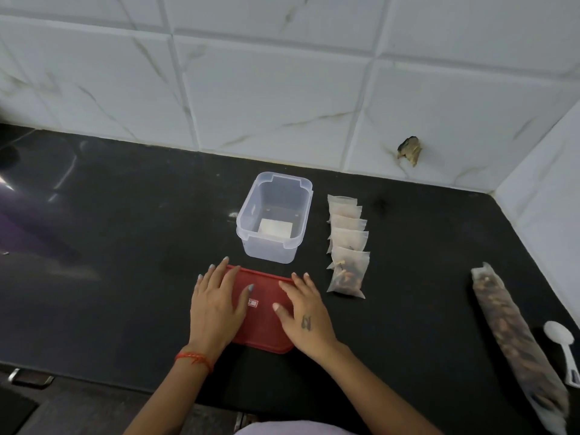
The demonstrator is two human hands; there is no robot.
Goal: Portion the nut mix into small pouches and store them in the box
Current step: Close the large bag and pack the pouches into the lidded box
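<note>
White marbled wall tiles [276, 89] back a black surface [125, 233] where a clear plastic box [273, 215] stands open with only a white label showing at its bottom, and a red lid [262, 321] lies flat just in front of it. Both hands rest palm-down on that lid, the left hand [216, 306] and right hand [306, 315] with fingers straight and slightly spread, gripping nothing. Right of the box, a row of filled pouches [346, 246] lies overlapping, and farther right lie the long nut mix bag [514, 334] and a white spoon [561, 350].
</note>
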